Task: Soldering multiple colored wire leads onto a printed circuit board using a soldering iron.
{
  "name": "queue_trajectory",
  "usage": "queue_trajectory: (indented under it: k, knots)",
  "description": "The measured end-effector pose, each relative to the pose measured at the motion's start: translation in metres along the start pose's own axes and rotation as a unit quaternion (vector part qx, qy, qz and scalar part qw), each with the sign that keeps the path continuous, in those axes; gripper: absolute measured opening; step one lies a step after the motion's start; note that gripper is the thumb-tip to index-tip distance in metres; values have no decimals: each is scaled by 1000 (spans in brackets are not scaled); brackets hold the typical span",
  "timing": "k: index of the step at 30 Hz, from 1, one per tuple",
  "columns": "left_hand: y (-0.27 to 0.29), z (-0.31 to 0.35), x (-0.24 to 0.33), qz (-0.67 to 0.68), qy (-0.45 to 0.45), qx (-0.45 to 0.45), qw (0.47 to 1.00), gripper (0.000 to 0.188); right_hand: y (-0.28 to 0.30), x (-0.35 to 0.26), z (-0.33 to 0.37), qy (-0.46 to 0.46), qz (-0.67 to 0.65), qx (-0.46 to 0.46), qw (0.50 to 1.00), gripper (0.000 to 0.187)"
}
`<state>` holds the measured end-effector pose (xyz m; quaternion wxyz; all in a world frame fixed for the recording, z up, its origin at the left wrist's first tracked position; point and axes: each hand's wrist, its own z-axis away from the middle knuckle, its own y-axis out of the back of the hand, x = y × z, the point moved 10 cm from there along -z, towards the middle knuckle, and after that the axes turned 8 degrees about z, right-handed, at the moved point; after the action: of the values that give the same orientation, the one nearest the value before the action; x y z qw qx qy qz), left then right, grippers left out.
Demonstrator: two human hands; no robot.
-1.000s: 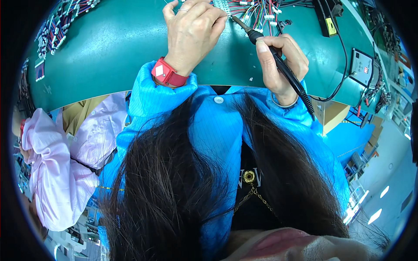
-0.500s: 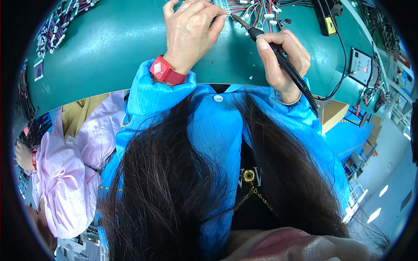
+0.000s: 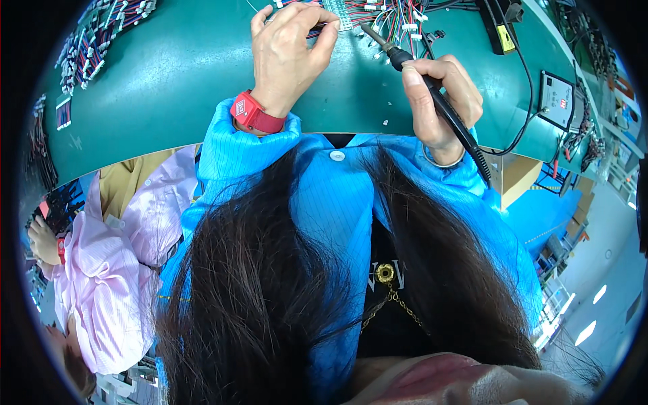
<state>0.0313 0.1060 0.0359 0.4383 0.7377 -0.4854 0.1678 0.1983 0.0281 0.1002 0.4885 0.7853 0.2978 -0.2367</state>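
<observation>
My right hand (image 3: pixel 445 94) grips a black soldering iron (image 3: pixel 442 101) like a pen. Its metal tip points up and left, close to the right edge of a pale green circuit board strip (image 3: pixel 337 13); whether it touches cannot be told. Just left of that strip, my left hand (image 3: pixel 287 50) is curled with thumb and forefinger closed round thin coloured wires (image 3: pixel 316 31). Part of the wires and the fingertips are hidden by the hand. Right of the strip, more wires with white connectors (image 3: pixel 409 28) fan out over the green work table (image 3: pixel 182 81).
Bundles of wires with white plugs (image 3: pixel 88 57) lie at the table's far left. At the right stand a soldering station (image 3: pixel 559 101) with its cable and a black holder with a yellow label (image 3: pixel 505 39). A person in a pink coat (image 3: pixel 111 283) is at my left.
My left hand and the board strip have shifted slightly left. The gap between my left thumb and the soldering iron's tip has widened. Both hands keep their grips.
</observation>
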Motion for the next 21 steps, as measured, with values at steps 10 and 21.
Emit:
queue_trajectory:
  k: [10,21]
  knots:
    - [65,-5,-25,-274,56,66,958,21,133,42,-27,39,116,313,942,6]
    - [29,12,14,-87,-34,-40,995,50,165,102,-49,82,138,318,934,10]
